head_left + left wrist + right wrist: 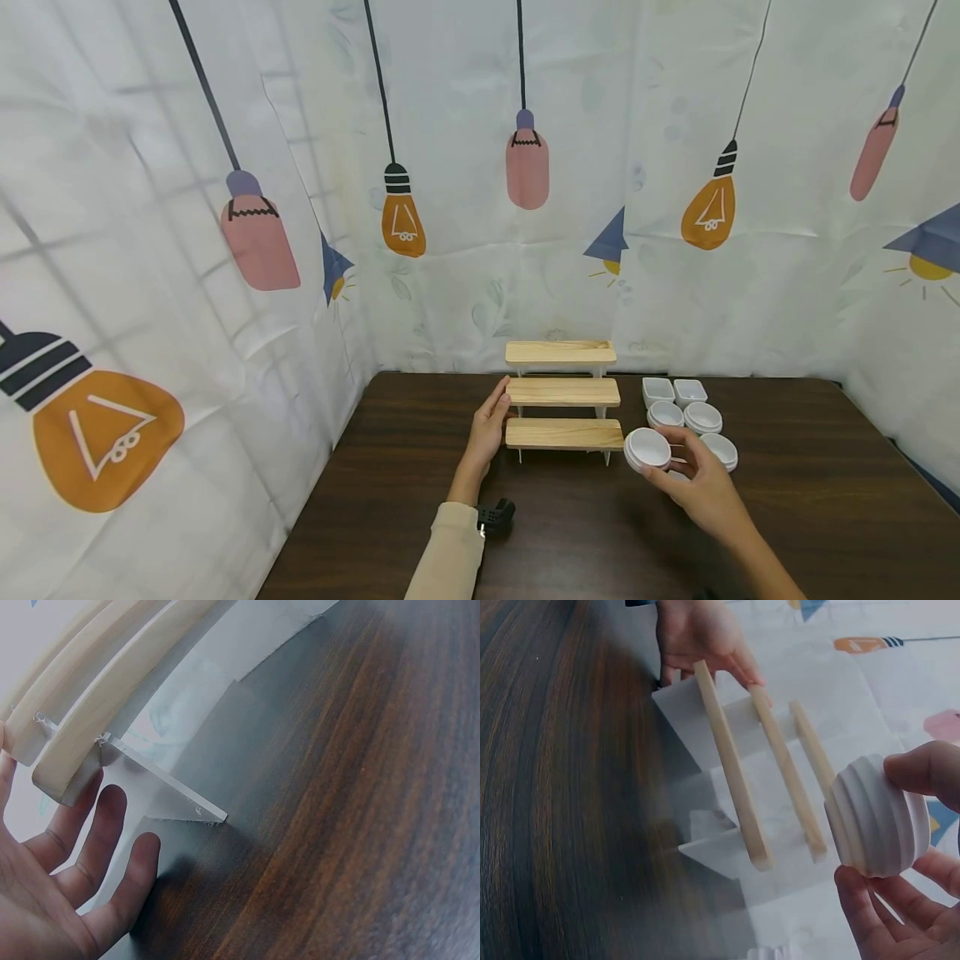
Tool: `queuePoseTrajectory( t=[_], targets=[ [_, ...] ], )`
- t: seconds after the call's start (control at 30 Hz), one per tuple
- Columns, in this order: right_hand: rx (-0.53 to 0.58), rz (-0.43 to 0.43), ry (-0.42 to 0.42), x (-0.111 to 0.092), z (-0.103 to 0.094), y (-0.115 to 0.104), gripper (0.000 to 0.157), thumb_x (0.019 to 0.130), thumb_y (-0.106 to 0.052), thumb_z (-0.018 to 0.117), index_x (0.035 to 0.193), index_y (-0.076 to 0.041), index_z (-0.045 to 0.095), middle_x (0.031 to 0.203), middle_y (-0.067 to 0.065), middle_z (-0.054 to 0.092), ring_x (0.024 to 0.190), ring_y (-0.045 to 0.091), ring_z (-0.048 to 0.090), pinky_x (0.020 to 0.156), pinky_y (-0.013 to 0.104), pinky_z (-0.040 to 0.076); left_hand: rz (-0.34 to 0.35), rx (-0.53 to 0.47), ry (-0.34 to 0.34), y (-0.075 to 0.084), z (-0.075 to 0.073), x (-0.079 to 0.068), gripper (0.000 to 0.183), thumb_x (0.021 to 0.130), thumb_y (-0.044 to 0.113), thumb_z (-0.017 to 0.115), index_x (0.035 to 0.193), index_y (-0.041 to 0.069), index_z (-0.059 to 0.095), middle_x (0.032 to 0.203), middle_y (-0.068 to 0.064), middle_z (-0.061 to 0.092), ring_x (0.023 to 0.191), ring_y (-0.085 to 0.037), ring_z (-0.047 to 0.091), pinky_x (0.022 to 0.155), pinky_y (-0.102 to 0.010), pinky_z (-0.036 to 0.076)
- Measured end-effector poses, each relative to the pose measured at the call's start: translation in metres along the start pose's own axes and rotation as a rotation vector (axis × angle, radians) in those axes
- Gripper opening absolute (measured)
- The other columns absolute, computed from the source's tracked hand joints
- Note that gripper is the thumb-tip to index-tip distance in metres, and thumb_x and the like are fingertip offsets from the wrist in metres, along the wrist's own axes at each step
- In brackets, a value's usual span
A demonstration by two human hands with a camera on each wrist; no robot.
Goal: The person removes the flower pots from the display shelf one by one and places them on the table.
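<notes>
A three-tier wooden display stand (pixel 562 433) with clear side supports stands toward the back of the table. My left hand (pixel 487 425) is at its left end. In the left wrist view, the fingertips (pixel 112 799) lie against and below the wooden steps, loosely bent. To the right of the stand, my right hand (pixel 697 479) holds a small white round bowl (pixel 648 448). The right wrist view shows the ribbed side of this bowl (pixel 874 817), pinched between thumb and fingers. It is raised near the right end of the lowest step.
Behind and beside my right hand, several white dishes stand in two columns: square dishes (pixel 690 390) at the back and round bowls (pixel 702 417) in front. One is partly hidden by the hand. A printed curtain (pixel 465 292) hangs behind the dark wooden table (pixel 570 533).
</notes>
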State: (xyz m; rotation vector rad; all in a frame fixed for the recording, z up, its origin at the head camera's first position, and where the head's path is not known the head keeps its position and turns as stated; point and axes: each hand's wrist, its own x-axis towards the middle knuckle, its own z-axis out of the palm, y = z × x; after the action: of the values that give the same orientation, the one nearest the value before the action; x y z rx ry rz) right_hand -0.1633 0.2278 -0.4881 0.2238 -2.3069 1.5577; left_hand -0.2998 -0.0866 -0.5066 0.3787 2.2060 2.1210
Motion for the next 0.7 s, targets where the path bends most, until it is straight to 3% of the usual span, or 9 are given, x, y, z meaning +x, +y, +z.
queuePoseTrajectory(
  t=[0.4, 0.7],
  targets=[
    [-0.039, 0.004, 0.023, -0.008, -0.017, 0.007, 0.053, 0.087, -0.004, 0.081, 0.134, -0.002, 0.057, 0.119, -0.016, 0.06, 0.1, -0.007, 0.061, 0.084, 0.008, 0.052, 0.003, 0.0, -0.013, -0.001, -0.001, 0.0, 0.049, 0.112, 0.032, 0.043, 0.16, 0.024, 0.038, 0.164, -0.009, 0.038, 0.124, -0.043, 0.058, 0.1, -0.042, 0.053],
    [-0.066, -0.035, 0.047, -0.012, -0.026, 0.014, 0.052, 0.085, 0.001, 0.081, 0.131, 0.002, 0.056, 0.119, -0.015, 0.059, 0.101, -0.008, 0.061, 0.083, 0.01, 0.053, 0.005, -0.007, -0.007, 0.0, 0.0, 0.0, 0.048, 0.112, 0.031, 0.044, 0.159, 0.025, 0.038, 0.164, -0.01, 0.038, 0.125, -0.044, 0.057, 0.101, -0.043, 0.053]
  ],
)
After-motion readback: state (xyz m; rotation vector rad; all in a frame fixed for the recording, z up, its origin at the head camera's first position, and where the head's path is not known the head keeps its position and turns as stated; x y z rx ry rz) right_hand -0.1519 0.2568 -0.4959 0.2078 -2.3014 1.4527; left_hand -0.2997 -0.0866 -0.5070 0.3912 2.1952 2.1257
